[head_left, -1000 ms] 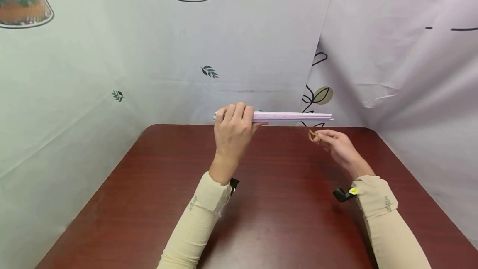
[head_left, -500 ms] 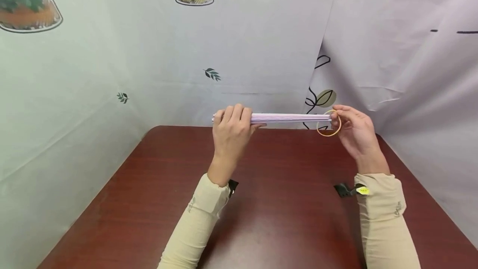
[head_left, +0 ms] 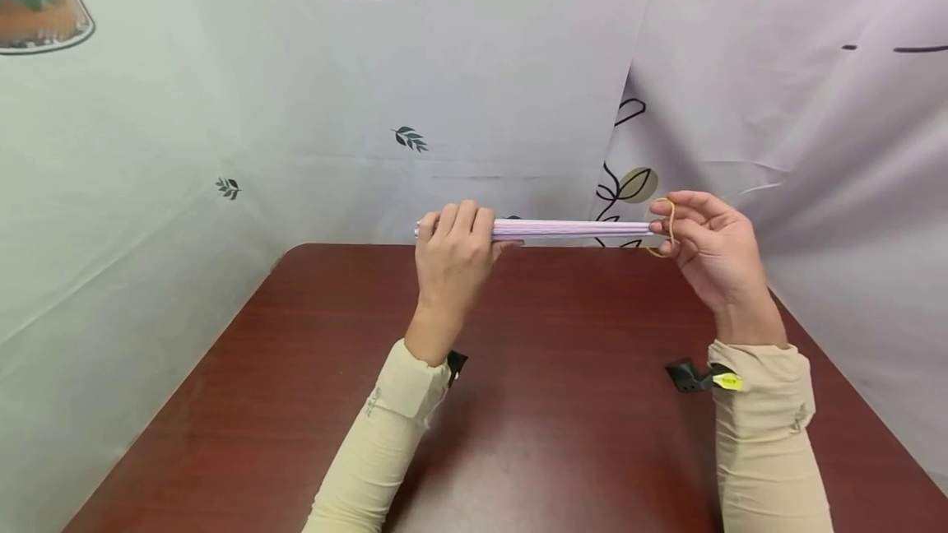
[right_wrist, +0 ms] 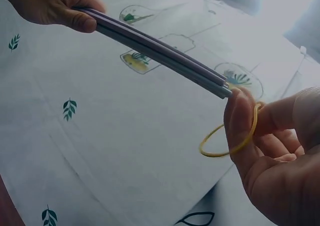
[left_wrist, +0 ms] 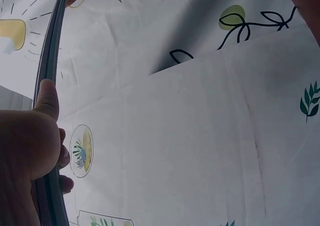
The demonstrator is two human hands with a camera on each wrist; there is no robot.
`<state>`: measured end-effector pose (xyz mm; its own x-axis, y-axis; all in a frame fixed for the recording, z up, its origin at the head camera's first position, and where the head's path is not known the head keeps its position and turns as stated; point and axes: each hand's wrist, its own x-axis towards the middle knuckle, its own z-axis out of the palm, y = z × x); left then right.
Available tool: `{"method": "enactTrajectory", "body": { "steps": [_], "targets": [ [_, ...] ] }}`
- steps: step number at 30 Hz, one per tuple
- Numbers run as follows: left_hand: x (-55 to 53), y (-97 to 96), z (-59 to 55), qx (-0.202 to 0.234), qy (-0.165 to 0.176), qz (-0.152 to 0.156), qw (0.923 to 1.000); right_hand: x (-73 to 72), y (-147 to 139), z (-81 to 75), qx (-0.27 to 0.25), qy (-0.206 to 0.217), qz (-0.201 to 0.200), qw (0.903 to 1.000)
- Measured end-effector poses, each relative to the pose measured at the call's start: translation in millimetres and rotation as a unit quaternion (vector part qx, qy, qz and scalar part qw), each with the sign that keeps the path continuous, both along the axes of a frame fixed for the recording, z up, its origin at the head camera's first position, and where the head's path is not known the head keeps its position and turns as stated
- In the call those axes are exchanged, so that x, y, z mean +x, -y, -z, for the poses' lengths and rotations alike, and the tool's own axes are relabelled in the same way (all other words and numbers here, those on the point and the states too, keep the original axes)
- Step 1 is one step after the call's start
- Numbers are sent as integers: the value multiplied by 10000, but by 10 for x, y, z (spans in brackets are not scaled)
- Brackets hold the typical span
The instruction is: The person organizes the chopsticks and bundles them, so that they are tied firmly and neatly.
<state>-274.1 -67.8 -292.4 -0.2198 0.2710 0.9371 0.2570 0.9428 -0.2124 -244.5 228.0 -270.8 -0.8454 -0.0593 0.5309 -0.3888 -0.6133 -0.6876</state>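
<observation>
A bundle of long, thin pale-purple sticks [head_left: 570, 229] is held level above the far edge of the table; whether they are straws or rods I cannot tell. My left hand [head_left: 453, 261] grips it near its left end, thumb lying along the sticks [left_wrist: 49, 51] in the left wrist view. At the other end, my right hand [head_left: 722, 253] holds a yellow rubber band [right_wrist: 212, 155], which loops over the thumb and hangs loose toward the bundle. In the right wrist view, the right fingertips appear to touch the ends of the sticks [right_wrist: 160, 53].
Below both arms stretches a dark red-brown table [head_left: 563, 401] with rounded far corners. White cloth [head_left: 504, 89] printed with plants and leaves hangs behind it and along the sides. A small black camera mount [head_left: 692, 375] sits at the right wrist.
My right hand has risen and moved right to the bundle's right end, bringing the rubber band with it. The band spread into a round loop, then shifted onto the fingers. The left hand stays nearly still.
</observation>
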Motion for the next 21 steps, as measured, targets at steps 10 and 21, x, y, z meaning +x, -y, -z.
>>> {"method": "enactTrajectory", "body": {
  "steps": [10,21],
  "targets": [
    [7,12,-19,38,-81,66,9999,31,90,-5,303,-156,351,9988],
    [20,-39,5,-116,-21,41,9999,7,270,21,628,-294,613,9957]
  ]
}}
